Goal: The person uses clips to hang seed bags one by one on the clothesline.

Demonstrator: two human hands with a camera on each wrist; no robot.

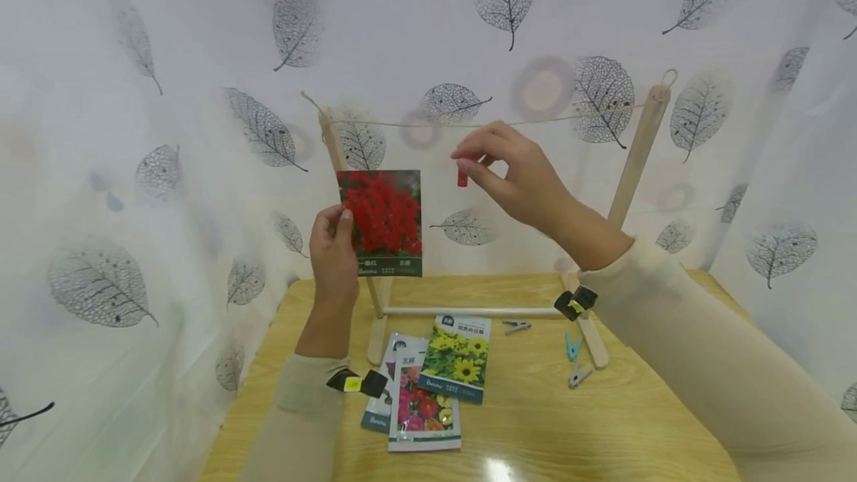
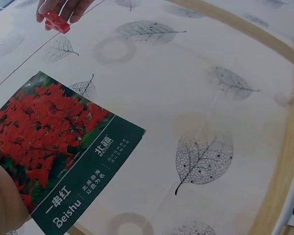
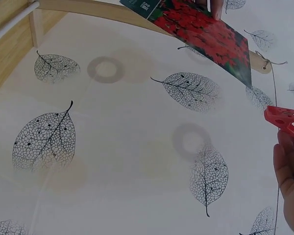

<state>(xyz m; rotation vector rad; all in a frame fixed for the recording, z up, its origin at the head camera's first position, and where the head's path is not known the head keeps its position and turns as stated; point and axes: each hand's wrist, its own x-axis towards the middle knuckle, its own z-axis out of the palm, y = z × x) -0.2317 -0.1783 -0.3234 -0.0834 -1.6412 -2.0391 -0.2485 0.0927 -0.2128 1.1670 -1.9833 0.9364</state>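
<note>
My left hand point(image 1: 335, 251) pinches a seed packet point(image 1: 384, 222) by its left edge, thumb in front. The packet stands upright below the string, its front with red flowers and a dark green lower band facing me. In my right hand point(image 1: 518, 173), thumb and fingers pinch a red clothespin point(image 1: 463, 172) just under the string point(image 1: 395, 123). The right wrist view shows the clothespin point(image 3: 284, 120) beside the string, apart from the packet point(image 3: 206, 34). The string runs between two wooden posts, the right post point(image 1: 639, 155) partly behind my right arm.
Several seed packets lie overlapping on the wooden table, a yellow-flower packet point(image 1: 455, 357) on top. A grey clothespin point(image 1: 517, 326) lies near the white crossbar point(image 1: 469, 312). Further right are a blue clothespin point(image 1: 573, 346) and another grey clothespin point(image 1: 579, 375). A leaf-print curtain point(image 1: 201, 13) hangs behind.
</note>
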